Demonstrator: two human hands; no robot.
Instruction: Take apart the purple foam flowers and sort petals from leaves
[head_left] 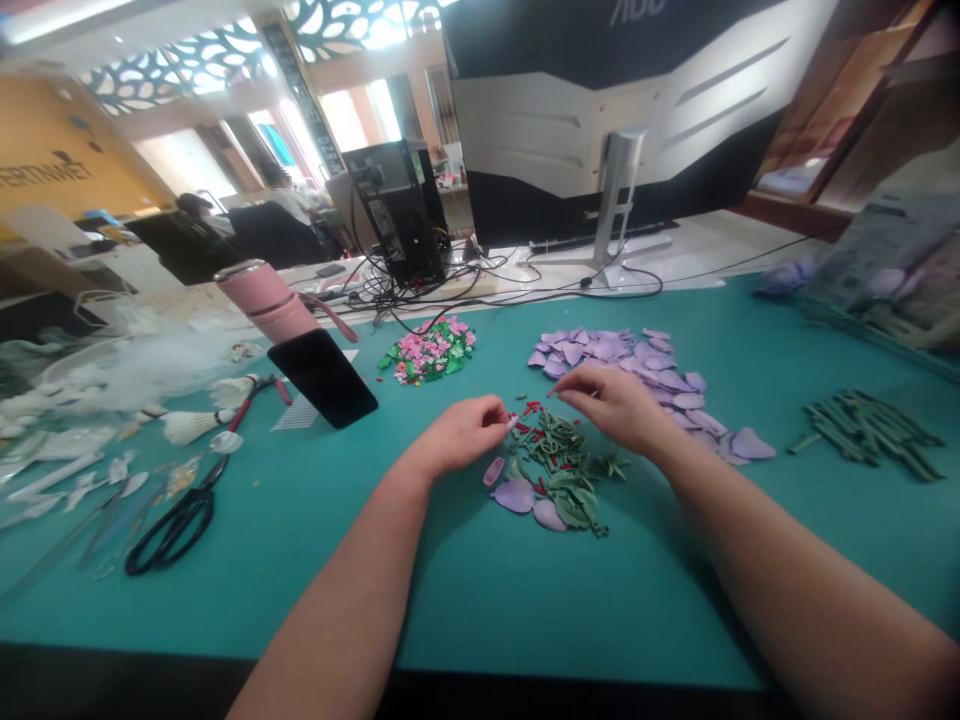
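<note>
My left hand (469,432) is closed in a pinch on a small pale piece (513,422); its exact kind is too small to tell. Opposite it, my right hand (609,402) pinches a small red piece (551,393) at its fingertips. Between and below both hands lies a loose pile of green leaf-like pieces (562,445) mixed with small red pieces (532,407). At the near side of that pile are lilac petals (514,496) and a small pink oval piece (493,471). A larger heap of lilac petals (600,347) spreads behind my right hand, partly covered by it.
A pink-and-green heap of small pieces (431,350) lies behind my left hand. Green sticks (870,430) are at right. On the left are a leaning phone (322,378), pink bottle (262,300), black-handled scissors (174,525) and shuttlecocks (191,427). Cables and a monitor (600,130) stand behind.
</note>
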